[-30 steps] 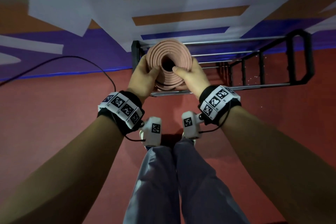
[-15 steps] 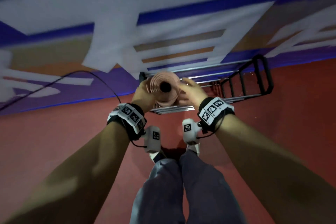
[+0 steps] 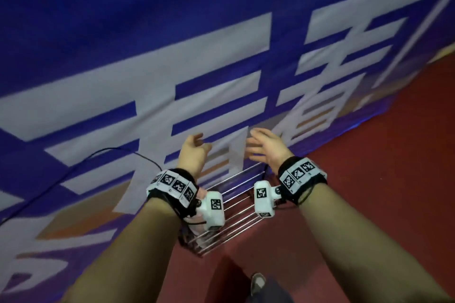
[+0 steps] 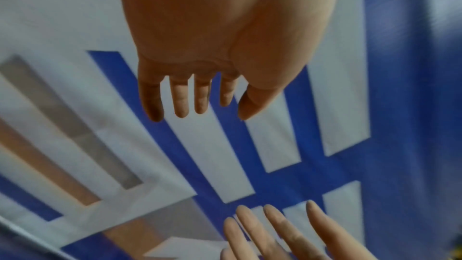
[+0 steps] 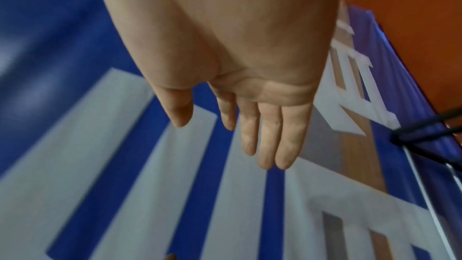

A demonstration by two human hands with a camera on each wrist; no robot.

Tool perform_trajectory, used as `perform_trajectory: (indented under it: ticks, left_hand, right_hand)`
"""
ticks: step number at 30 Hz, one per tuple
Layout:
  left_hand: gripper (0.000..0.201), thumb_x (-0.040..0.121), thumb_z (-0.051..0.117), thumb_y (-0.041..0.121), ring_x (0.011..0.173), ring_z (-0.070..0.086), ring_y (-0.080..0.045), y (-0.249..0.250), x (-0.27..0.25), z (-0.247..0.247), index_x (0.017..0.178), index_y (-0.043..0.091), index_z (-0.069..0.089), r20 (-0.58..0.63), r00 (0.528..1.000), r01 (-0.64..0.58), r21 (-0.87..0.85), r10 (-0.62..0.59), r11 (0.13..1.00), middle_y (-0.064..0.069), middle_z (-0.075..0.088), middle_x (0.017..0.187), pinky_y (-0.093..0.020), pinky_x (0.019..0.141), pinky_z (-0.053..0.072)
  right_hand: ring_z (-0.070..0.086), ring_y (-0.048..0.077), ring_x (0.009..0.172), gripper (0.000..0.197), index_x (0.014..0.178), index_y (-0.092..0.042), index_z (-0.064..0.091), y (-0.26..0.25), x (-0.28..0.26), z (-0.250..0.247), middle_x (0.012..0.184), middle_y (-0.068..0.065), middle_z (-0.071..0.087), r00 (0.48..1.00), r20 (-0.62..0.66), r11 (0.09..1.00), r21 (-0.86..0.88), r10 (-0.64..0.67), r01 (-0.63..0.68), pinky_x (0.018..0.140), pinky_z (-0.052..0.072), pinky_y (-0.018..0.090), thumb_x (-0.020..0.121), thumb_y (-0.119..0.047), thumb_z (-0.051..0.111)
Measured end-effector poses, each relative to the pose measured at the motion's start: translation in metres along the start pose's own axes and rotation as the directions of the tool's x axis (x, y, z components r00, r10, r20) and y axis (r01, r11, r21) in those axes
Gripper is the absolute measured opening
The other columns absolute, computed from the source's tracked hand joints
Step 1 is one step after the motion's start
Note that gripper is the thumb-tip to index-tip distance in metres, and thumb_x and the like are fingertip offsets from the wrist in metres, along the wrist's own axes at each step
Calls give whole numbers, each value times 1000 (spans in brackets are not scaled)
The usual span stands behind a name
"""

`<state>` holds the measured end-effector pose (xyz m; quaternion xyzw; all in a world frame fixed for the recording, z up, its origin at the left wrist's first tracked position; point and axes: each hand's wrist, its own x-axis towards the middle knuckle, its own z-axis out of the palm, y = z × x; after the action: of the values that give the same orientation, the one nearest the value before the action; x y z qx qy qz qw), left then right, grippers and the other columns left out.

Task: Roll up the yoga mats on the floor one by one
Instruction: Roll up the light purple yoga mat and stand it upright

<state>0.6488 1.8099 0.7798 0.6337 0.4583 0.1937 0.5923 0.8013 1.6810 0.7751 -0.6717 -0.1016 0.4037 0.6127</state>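
Note:
Both my hands are empty and held up in front of the blue banner. My left hand has its fingers straight and slightly spread; the left wrist view shows the same hand bare. My right hand faces it, its fingers extended, which the right wrist view confirms. Below my wrists stands the metal rack. A sliver of the pink rolled mat shows in the rack behind my left wrist camera; the rest of the mat is hidden.
A blue banner wall with large white characters stands right behind the rack. Red floor runs to the right and towards me. A black cable hangs at the left. My shoe is near the rack.
Both hands have let go of the pink rolled mat, which stays in the rack. The hands have lifted and opened, and my view has tilted up toward the banner.

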Motion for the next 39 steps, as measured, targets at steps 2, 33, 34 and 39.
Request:
perform_trajectory:
  ticks: [2,33,34,39]
  left_hand:
    - [42,98,60,14,117,55,-21,19,-9,3,139,17,50,78,995,-66,-18,67,998,-5,55,135,-43,102,48]
    - [37,97,60,11,107,59,-19,-32,-642,290,134,10,57,968,223,-355,-31,117,934,-7,63,126,-26,79,45]
    - [37,97,60,11,109,59,-19,-42,-676,302,134,10,57,973,200,-355,-37,115,934,-7,63,129,-29,81,46]
    - [34,96,59,15,95,55,-17,-85,-817,344,130,16,58,994,102,-378,8,33,926,-3,61,107,-26,64,38]
  right_hand:
    - [68,26,94,30,125,-21,54,-13,-26,-9,112,7,67,993,-85,996,35,-80,83,76,56,37,98,-33,59]
    - [63,23,82,15,113,-18,57,205,-755,-286,98,8,64,232,-972,924,73,-17,375,72,52,34,99,-24,57]
    - [64,23,83,17,114,-18,57,219,-784,-301,99,8,65,216,-976,926,75,-7,370,73,52,35,99,-25,57]
    - [63,22,80,17,115,-17,58,279,-907,-357,97,7,64,125,-990,927,101,59,361,70,50,33,99,-25,56]
